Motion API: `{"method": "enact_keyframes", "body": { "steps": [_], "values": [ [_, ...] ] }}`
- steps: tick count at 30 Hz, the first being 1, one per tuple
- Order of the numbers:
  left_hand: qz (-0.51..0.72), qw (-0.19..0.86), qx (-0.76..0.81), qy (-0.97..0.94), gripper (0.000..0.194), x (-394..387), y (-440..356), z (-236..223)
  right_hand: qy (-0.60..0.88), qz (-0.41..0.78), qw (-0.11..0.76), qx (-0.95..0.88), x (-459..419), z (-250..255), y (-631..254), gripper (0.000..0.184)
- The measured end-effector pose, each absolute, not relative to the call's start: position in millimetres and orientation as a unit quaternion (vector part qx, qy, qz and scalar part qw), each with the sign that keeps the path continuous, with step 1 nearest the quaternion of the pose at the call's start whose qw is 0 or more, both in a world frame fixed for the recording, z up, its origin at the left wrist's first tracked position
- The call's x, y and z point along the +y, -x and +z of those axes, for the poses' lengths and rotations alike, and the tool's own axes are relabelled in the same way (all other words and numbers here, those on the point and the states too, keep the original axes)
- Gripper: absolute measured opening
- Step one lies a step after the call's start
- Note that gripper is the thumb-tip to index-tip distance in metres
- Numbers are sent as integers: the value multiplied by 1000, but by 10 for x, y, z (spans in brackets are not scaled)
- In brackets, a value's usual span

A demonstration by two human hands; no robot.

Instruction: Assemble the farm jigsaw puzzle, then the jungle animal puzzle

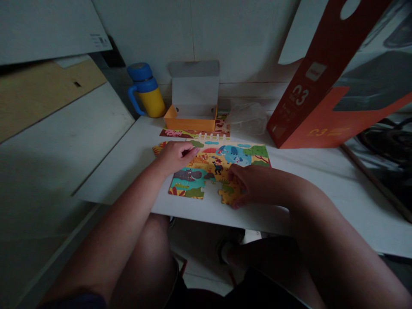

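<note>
A colourful jigsaw puzzle (209, 159) with animal pictures lies partly joined on the white table, with a gap in its near edge. My left hand (176, 156) rests over the puzzle's left part, fingers loosely curled, thumb pointing right, nothing visible in it. The hand hides some of the picture beneath. At the near right, my right hand (243, 184) grips a yellow and green puzzle piece (227, 195) between thumb and fingers. That piece is beside the gap; whether it touches its neighbours is hidden by my fingers. A grey hippo section (188, 180) lies left of the gap.
Behind the puzzle stands an open orange box (190, 124) over a printed sheet (174, 133). A blue and yellow jug (150, 96) is at back left. Right of the box are a clear plastic bag (246, 119) and a tall orange carton (305, 107). The table edge is close to my knees.
</note>
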State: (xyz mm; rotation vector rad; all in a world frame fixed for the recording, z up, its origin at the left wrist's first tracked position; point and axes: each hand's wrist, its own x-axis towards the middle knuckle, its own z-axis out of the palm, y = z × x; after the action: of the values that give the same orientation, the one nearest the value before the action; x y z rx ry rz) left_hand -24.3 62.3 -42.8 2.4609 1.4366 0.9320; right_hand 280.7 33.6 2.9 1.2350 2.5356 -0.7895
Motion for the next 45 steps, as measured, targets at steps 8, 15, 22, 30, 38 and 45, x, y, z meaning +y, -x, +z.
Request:
{"method": "enact_keyframes", "body": {
  "steps": [8,15,22,30,38,45],
  "values": [
    [313,83,484,-813,45,611,265,-410,-422,-272,100,859,360,11,-2798,63],
    [316,80,481,-814,45,612,274,-398,-415,-269,90,864,372,18,-2808,60],
    [314,74,484,-813,44,614,281,-407,-402,-259,82,874,368,36,-2830,56],
    [316,72,484,-813,45,612,276,-400,-403,-273,101,868,351,35,-2829,69],
    [318,84,491,-807,45,609,287,-406,-401,-271,98,869,363,26,-2841,63],
    [314,74,493,-808,44,603,263,-394,-410,-256,104,869,356,29,-2823,65]
  ]
}}
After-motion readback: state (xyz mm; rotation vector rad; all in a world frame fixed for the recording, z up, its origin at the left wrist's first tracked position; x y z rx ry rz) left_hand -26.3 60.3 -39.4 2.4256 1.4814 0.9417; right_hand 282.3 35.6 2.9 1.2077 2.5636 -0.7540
